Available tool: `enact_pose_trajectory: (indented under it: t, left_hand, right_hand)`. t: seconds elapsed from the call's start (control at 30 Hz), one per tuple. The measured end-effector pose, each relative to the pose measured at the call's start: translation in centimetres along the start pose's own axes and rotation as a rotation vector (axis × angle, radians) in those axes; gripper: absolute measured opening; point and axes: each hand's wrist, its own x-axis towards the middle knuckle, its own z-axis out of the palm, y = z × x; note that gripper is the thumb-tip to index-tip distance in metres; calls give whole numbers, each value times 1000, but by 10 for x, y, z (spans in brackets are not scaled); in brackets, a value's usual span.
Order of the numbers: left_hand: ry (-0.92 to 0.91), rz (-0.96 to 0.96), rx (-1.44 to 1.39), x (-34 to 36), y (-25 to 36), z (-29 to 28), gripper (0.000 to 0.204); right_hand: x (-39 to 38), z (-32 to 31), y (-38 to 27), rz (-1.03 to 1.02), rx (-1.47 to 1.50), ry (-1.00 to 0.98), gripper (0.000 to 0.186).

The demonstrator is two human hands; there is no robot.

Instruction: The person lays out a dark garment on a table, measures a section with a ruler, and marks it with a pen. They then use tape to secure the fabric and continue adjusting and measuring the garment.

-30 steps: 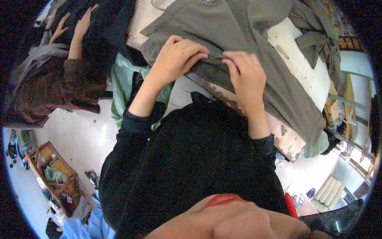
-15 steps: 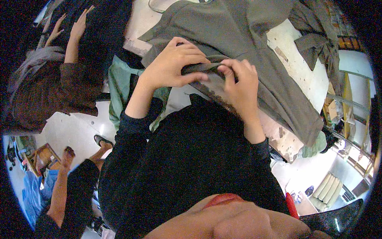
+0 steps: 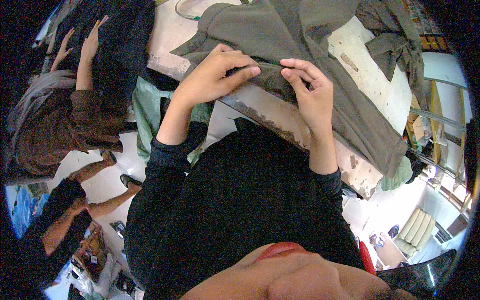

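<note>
An olive-brown garment [image 3: 250, 30] is spread in loose folds over a pale worktable [image 3: 372, 65] with worn, chipped paint. Along its near edge, my left hand [image 3: 217, 75] pinches the cloth between thumb and bent fingers. My right hand [image 3: 315, 95] is a short way to the right, thumb and forefinger closed at the same raised fold, its other fingers loosely curled. A short stretch of cloth runs between both sets of fingertips. The underside of the fold is hidden.
Green cloth [image 3: 145, 115] hangs by the table's left side. A co-worker's hand [image 3: 90, 42] reaches over dark cloth [image 3: 125, 30] at the far left; another person [image 3: 60, 200] is at lower left. A thin curved strip [image 3: 187, 17] lies at the back. Shelving [image 3: 435, 120] stands right.
My right hand has turned more upright and its fingers have straightened somewhat. The fold between my hands has flattened, uncovering more of the table edge. The person at lower left has moved.
</note>
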Motion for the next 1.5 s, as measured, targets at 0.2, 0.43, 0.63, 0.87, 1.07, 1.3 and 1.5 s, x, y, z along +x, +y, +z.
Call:
enact_pose_trajectory:
  t: [0.2,0.43,0.63,0.87,1.07,1.3,1.5]
  left_hand:
    - [-56,131,193,-30,13,-9,23]
    - [66,58,255,-60,14,11,21]
    - [96,9,318,-68,14,9,31]
    - [248,-151,272,-89,2,5,28]
    - [328,-245,551,-86,-2,-31,28]
    - [112,-298,464,-87,-9,-18,27]
    - [247,-298,425,-78,0,-7,25]
  right_hand:
    - [-37,-22,-15,-265,-378,-325,10]
    - [-61,-16,14,-281,-405,-76,22]
    - [-58,-12,25,-272,-677,-313,24]
    - [-61,-21,41,-245,-602,-256,23]
    - [-84,-56,35,-134,-893,-45,34]
    - [-148,-143,77,264,-1237,346,49]
    - [-189,-214,92,1120,-1196,1207,73]
